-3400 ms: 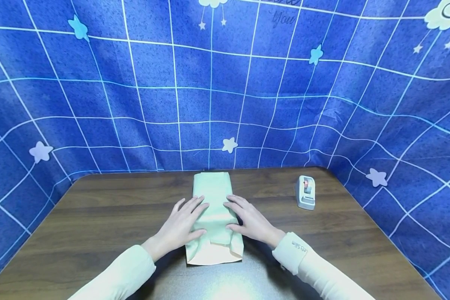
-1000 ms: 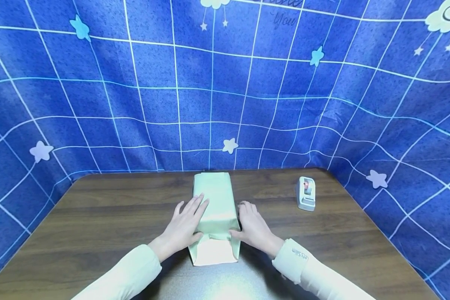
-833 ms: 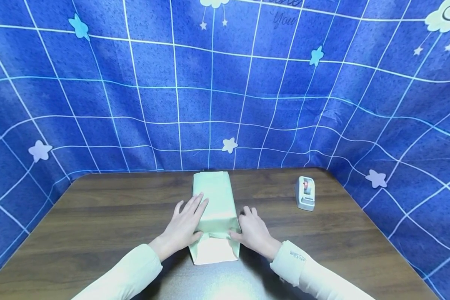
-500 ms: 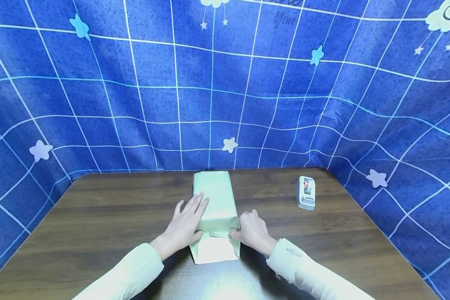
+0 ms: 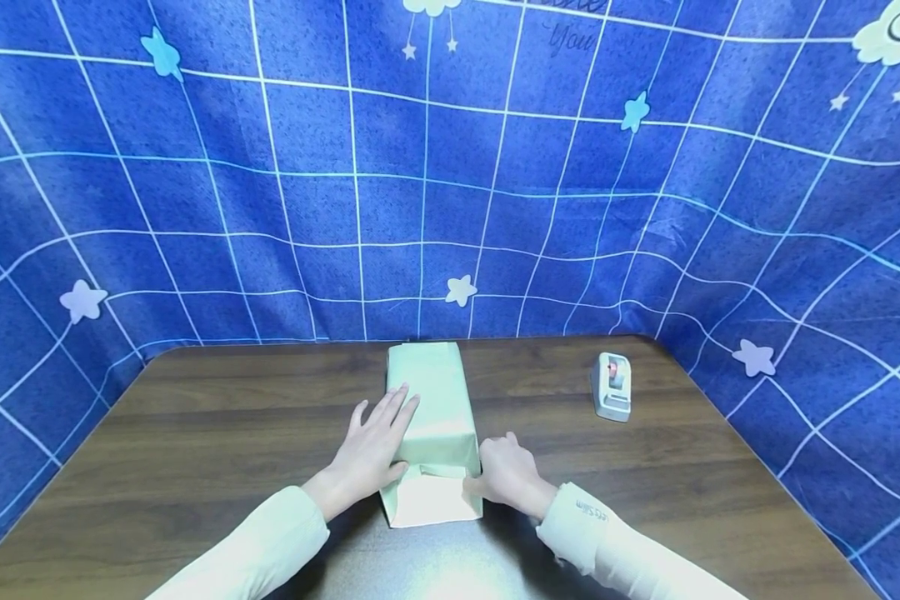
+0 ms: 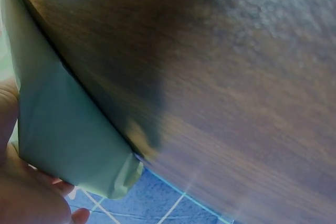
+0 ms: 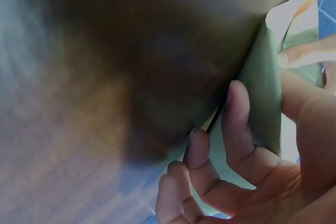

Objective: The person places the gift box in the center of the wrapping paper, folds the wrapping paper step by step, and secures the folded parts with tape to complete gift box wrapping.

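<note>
A box-shaped parcel in pale green wrapping paper (image 5: 437,396) lies lengthwise on the table in the head view. At its near end a paper flap (image 5: 433,502) with a whitish inner face spreads toward me. My left hand (image 5: 366,454) rests on the parcel's left side, fingers straight over the top and thumb by the near edge. My right hand (image 5: 512,473) is at the near right corner, holding the paper between thumb and bent fingers. The right wrist view has those fingers (image 7: 239,124) along the green side, low by the tabletop, with the thumb round the fold.
A white tape dispenser (image 5: 612,386) stands at the table's back right. The brown wooden table (image 5: 232,417) meets a blue curtain (image 5: 307,208) with grid lines and stars along its back edge.
My right hand has left the parcel's top, gone down its right side and slid toward me, its fingers curling. The near flap's sides now stand folded inward. My left hand has barely moved.
</note>
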`<state>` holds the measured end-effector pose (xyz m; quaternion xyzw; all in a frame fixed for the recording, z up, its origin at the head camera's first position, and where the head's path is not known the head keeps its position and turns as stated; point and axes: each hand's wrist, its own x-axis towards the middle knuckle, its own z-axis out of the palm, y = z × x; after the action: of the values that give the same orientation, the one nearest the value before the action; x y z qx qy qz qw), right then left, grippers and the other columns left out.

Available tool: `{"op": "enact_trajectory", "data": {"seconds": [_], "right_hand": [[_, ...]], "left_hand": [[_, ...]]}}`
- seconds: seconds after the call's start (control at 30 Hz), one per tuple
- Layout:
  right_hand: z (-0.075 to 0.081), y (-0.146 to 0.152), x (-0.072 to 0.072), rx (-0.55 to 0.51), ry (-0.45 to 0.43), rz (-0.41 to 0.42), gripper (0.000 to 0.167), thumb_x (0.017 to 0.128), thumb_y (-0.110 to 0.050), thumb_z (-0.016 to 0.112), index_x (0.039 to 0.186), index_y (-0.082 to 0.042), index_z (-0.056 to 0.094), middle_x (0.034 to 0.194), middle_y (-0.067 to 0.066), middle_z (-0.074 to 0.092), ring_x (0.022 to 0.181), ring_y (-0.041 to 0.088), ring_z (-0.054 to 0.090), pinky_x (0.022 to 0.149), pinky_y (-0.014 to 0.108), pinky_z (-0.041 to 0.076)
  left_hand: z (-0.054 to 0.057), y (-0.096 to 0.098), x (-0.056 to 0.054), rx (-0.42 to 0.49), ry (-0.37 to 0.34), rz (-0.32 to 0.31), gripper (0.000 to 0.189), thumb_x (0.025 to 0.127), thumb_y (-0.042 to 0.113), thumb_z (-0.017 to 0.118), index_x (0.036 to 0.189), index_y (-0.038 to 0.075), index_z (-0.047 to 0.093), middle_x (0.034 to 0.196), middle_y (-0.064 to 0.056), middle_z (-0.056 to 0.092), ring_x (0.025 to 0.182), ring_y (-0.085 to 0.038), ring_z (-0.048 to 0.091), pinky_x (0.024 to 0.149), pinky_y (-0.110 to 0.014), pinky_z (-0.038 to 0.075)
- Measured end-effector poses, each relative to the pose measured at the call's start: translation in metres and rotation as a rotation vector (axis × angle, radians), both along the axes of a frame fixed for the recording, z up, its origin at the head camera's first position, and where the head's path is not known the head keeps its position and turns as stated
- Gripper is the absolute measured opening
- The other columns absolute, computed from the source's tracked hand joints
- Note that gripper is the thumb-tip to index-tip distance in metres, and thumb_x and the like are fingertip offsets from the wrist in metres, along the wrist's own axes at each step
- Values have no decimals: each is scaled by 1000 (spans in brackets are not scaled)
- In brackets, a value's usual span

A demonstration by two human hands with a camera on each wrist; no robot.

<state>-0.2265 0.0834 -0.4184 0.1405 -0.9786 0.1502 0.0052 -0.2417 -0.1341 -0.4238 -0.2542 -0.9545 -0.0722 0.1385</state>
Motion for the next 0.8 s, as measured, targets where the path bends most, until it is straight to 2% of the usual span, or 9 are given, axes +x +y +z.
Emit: {"op": "enact_trajectory", "data": {"seconds": [0.13,0.23,0.4,0.5,0.63,0.8], "right_hand": [[0,-1,4,-21,-17,32,44,70,-11,60,46,-18,24,45,-8,19,53,10,26,44,26,32],[-1,-2,5,-18,-14,36,44,71,-7,57,47,-18,22,46,-7,17,53,10,26,48,27,36],[1,-1,8,-20,-27,32,46,76,-16,63,47,-16,28,50,-4,27,58,13,35,47,29,37],[5,1,8,-22,-35,10,40,75,-24,67,50,-14,37,59,0,42,66,19,43,45,31,35],[8,2,3,-47,55,14,29,74,-29,71,75,-8,51,79,5,53,73,22,48,50,33,40],[5,0,-6,-89,265,90,57,73,-27,74,116,-2,47,101,10,52,81,22,48,57,29,43]], "left_hand": [[0,0,0,6,3,0,92,68,28,79,142,6,29,150,-16,22,136,-32,28,104,-61,20],[0,0,1,6,6,-1,92,68,27,79,142,6,29,150,-16,22,135,-32,28,104,-61,20],[0,1,1,13,-4,-1,92,68,27,79,142,6,28,150,-16,21,136,-33,27,103,-61,20],[0,0,1,25,-11,-11,92,68,26,79,142,5,28,150,-16,21,136,-33,27,103,-62,20],[1,0,1,41,-12,-28,93,67,25,80,142,4,29,150,-17,22,135,-34,27,102,-62,20],[2,-1,1,55,-20,-26,94,66,25,80,141,3,29,150,-17,23,136,-33,27,103,-61,19]]}}
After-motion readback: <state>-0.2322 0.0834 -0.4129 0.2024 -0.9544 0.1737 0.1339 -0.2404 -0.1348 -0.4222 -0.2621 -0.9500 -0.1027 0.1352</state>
